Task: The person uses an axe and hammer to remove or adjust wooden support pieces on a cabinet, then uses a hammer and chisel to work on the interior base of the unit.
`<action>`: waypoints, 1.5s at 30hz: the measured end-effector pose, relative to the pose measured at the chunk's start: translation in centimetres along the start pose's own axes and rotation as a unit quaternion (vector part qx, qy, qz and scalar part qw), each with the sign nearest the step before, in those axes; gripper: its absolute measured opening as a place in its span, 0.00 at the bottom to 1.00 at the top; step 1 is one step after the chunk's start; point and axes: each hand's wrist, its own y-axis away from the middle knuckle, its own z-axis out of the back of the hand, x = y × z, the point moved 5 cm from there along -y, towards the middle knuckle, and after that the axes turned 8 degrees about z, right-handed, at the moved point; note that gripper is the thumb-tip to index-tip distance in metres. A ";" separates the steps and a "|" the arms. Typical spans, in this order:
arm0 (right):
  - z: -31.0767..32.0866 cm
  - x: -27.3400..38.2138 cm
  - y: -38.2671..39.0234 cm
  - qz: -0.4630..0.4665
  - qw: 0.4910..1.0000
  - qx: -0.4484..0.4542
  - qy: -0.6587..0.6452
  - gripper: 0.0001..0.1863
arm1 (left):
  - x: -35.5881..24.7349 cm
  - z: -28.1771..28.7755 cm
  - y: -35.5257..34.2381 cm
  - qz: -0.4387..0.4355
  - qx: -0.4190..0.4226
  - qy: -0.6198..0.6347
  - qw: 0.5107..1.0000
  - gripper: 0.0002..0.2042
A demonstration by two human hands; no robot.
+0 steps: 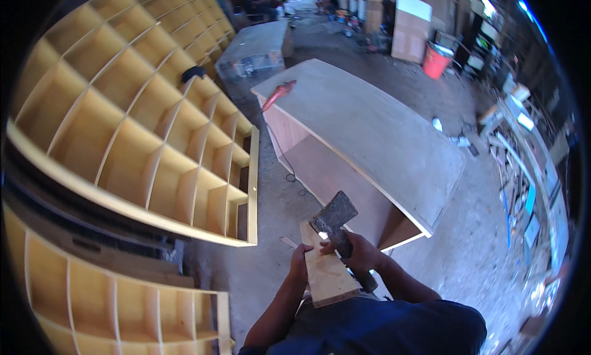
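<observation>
At the bottom centre, my left hand [300, 262] grips the left edge of a pale wooden board [328, 278] held upright in front of my body. My right hand [362, 254] is closed round a dark, broad-headed hand tool, like a hatchet [333, 211], whose head lies across the board's upper part. Some right-hand fingertips rest against the board. Just beyond is a grey-topped wooden box [367, 129] with an open pinkish side. A red power tool [279, 94] with a cord lies on its far left corner.
Yellow compartmented shelving [123, 139] fills the left, with another unit [86, 293] lower left. Behind are a wrapped block [252, 47], a red bucket [435, 62], a leaning panel [409, 28] and distant people [326, 4]. Scrap wood and panels [523, 195] are piled along the right.
</observation>
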 end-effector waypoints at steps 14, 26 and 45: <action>13.1 -2.8 0.7 -0.086 0.832 -0.531 0.137 0.30 | -14.9 -6.3 -16.0 0.195 0.091 -0.190 0.958 0.30; 25.4 -9.8 5.9 -0.080 0.645 -0.707 0.279 0.26 | -15.2 1.4 -37.5 0.368 0.148 -0.245 0.885 0.34; 25.3 -12.8 5.5 -0.099 0.542 -0.440 0.709 0.14 | -4.3 6.8 -52.8 0.201 0.343 -0.380 0.835 0.27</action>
